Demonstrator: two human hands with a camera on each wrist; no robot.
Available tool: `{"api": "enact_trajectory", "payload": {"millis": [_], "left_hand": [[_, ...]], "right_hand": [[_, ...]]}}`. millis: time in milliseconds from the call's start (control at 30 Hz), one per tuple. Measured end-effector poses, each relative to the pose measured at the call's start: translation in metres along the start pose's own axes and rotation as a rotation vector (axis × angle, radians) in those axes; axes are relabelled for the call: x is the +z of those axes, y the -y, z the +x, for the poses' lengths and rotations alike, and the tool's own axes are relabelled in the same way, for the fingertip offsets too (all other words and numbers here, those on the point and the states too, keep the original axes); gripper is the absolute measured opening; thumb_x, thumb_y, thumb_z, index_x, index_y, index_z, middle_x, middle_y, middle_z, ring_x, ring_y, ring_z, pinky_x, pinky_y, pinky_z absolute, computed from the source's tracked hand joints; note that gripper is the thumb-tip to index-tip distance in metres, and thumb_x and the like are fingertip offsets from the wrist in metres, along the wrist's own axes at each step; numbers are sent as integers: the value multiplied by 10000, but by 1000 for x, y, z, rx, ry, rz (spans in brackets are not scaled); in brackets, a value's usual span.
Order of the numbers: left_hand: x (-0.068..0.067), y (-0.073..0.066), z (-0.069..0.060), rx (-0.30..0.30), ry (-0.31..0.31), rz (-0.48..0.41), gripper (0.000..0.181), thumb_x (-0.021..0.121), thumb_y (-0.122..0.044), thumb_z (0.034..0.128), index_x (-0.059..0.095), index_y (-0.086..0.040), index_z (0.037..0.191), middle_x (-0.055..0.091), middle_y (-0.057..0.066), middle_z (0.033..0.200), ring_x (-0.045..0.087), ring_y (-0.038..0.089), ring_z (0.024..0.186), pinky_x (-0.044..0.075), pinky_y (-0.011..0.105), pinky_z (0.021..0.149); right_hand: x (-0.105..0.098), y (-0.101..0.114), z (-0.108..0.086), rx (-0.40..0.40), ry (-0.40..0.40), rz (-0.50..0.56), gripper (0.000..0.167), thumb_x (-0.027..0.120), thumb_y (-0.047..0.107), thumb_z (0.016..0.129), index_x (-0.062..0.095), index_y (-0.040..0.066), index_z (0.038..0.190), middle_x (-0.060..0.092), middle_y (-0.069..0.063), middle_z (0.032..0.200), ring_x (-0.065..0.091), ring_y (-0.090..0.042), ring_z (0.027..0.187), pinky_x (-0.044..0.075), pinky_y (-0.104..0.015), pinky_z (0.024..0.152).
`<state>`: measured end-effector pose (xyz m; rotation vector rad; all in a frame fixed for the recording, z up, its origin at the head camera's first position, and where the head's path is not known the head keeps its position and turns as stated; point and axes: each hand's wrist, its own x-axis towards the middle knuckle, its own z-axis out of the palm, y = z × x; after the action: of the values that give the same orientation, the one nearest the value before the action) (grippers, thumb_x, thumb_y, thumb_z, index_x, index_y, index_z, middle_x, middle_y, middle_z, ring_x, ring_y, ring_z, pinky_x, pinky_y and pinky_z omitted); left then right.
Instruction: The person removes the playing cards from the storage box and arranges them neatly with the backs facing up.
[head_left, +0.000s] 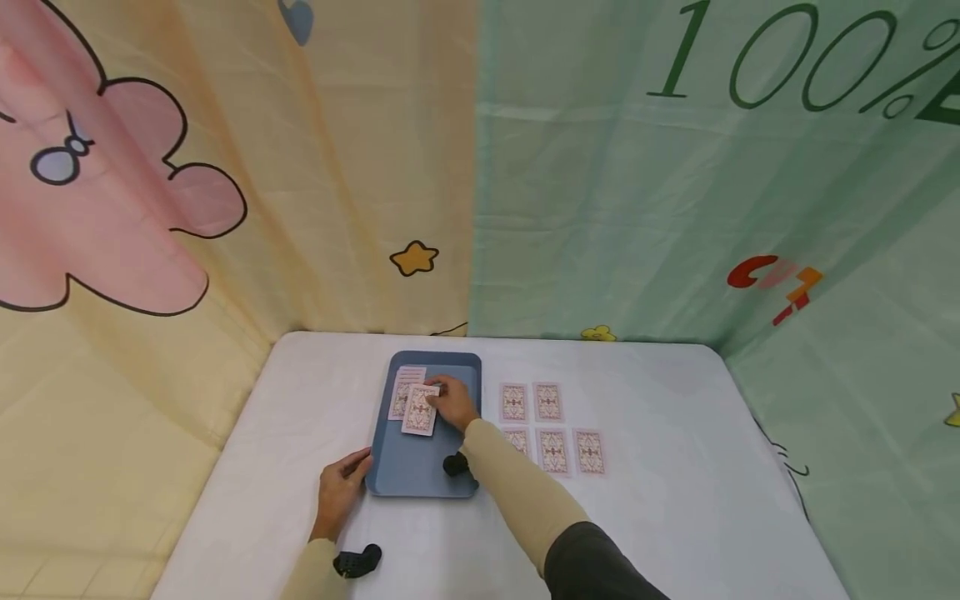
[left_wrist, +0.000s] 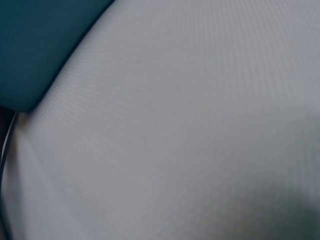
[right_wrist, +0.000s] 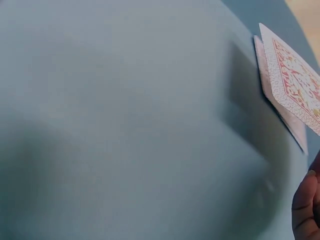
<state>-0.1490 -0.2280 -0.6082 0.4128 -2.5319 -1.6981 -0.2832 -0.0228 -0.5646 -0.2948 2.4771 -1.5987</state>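
A blue-grey tray (head_left: 423, 475) lies on the white table. My right hand (head_left: 454, 403) pinches a playing card (head_left: 418, 410), its red patterned back facing up, over the left part of the tray. Close behind it, partly covered, are other cards (head_left: 409, 373) in the tray's upper left. The right wrist view shows the held card (right_wrist: 295, 75) tilted above a lower card, with fingers (right_wrist: 305, 205) at the right edge. At the tray's lower left rim, my left hand (head_left: 342, 492) holds the edge between thumb and fingers. The left wrist view shows only a tray corner (left_wrist: 40, 50) and cloth.
Right of the tray, several face-down cards (head_left: 553, 451) lie in two rows on the white table (head_left: 660, 517). My right forearm partly covers one card (head_left: 516, 438). Printed curtains (head_left: 360, 167) hang behind and beside the table.
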Motion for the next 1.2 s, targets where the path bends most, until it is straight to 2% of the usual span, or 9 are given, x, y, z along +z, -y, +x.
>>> {"api": "enact_trajectory", "payload": {"millis": [100, 233, 400, 500, 800, 933, 1033, 1200], "left_hand": [[0, 1, 0, -7, 10, -15, 323, 633, -152, 939, 654, 35, 1201, 648, 199, 1199, 616, 199, 1101, 469, 145, 843], [-1, 1, 2, -12, 13, -23, 321, 633, -151, 937, 656, 28, 1202, 650, 191, 1200, 592, 51, 1040, 402, 41, 786], [-1, 1, 2, 2, 0, -9, 317, 635, -156, 941, 660, 37, 1191, 654, 201, 1185, 611, 137, 1064, 399, 43, 782], [-1, 1, 2, -3, -1, -9, 314, 633, -158, 942, 662, 30, 1192, 658, 195, 1181, 611, 119, 1054, 399, 41, 777], [-2, 1, 1, -19, 10, -16, 320, 622, -151, 946, 652, 31, 1206, 645, 199, 1203, 590, 34, 1022, 396, 31, 766], [-1, 1, 3, -12, -2, -2, 316, 625, -150, 944, 655, 45, 1191, 649, 210, 1189, 617, 113, 1037, 416, 49, 756], [-1, 1, 2, -4, -13, 5, 314, 625, -145, 943, 656, 55, 1182, 650, 219, 1180, 627, 194, 1057, 422, 56, 748], [-1, 1, 2, -17, 0, 2, 327, 612, -149, 950, 643, 56, 1202, 637, 223, 1204, 617, 166, 1067, 410, 38, 747]], "right_hand": [[-6, 0, -2, 29, 18, 5, 231, 656, 64, 906, 691, 93, 1133, 566, -53, 774, 471, -136, 641, 401, -272, 579], [-15, 3, -5, 10, 27, -16, 236, 647, 55, 912, 690, 68, 1144, 590, -30, 788, 487, -114, 650, 411, -247, 578], [-28, 5, -11, 9, 35, -24, 242, 647, 62, 913, 695, 89, 1149, 642, -29, 852, 530, -121, 693, 441, -255, 612], [-36, 3, -15, 18, 23, -22, 245, 659, 65, 906, 698, 91, 1146, 646, -26, 854, 527, -119, 690, 440, -258, 613], [-60, -5, -25, 15, 23, 66, 257, 667, 60, 899, 680, 55, 1156, 515, 1, 631, 395, -128, 560, 367, -260, 538], [-75, -11, -29, 16, 26, 113, 279, 669, 60, 897, 657, 16, 1172, 394, 19, 559, 393, -126, 559, 373, -259, 550], [-87, -16, -32, 14, 21, 135, 305, 660, 61, 904, 637, -11, 1200, 367, 24, 544, 403, -123, 566, 380, -260, 563], [-108, -26, -40, 22, -11, 142, 290, 644, 80, 920, 644, 5, 1201, 408, -26, 553, 348, -130, 539, 348, -278, 558]]}}
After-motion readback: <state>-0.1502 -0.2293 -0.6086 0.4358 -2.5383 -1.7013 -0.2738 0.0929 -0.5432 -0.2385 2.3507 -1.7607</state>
